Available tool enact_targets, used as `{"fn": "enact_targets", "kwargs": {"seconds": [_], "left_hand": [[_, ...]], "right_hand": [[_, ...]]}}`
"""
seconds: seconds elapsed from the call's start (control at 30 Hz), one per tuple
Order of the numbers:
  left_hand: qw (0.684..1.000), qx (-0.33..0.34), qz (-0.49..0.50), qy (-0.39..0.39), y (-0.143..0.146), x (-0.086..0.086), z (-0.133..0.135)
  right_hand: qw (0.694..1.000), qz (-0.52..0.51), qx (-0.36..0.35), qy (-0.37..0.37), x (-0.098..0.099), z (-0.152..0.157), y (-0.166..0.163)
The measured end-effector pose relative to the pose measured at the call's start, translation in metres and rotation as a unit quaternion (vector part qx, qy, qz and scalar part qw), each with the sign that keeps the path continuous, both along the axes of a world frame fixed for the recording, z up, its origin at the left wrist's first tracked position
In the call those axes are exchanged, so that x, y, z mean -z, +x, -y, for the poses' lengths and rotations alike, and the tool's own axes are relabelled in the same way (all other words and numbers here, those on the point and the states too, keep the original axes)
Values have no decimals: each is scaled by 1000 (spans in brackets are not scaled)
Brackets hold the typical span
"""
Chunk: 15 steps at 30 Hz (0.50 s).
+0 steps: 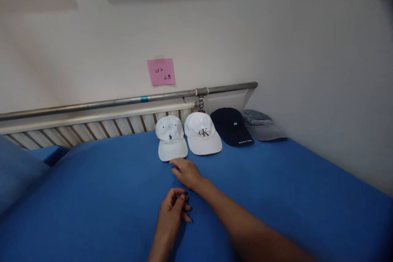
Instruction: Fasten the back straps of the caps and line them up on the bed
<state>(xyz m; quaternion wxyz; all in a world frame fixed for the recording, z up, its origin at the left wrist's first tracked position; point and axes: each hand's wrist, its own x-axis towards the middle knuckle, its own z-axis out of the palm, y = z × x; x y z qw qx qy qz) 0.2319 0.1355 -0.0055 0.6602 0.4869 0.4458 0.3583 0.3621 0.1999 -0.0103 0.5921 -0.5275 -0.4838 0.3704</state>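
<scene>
Several caps lie in a row at the far side of a blue sheet (92, 196): a white cap with a small dark emblem (170, 137), a white cap with black letters (202, 133), a navy cap (231, 127) and a grey cap (260, 125). My right hand (186, 172) rests flat on the sheet just below the first white cap's brim, fingers stretched out, holding nothing. My left hand (172, 208) lies nearer to me with its fingers curled loosely; nothing shows in it.
A metal pipe (123, 101) and a ribbed white radiator (92, 127) run along the wall behind the caps. A pink sticky note (161, 71) hangs on the wall. A blue pillow (18, 172) sits at left. A white wall closes the right side.
</scene>
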Motion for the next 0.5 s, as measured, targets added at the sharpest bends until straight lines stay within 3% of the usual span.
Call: {"fn": "enact_targets", "kwargs": {"seconds": [0.33, 0.5], "left_hand": [[1000, 19, 3, 14, -1, 8, -3], [999, 17, 22, 40, -1, 6, -4]], "right_hand": [[999, 21, -5, 39, -1, 1, -2], [998, 39, -7, 42, -2, 17, -3]]}}
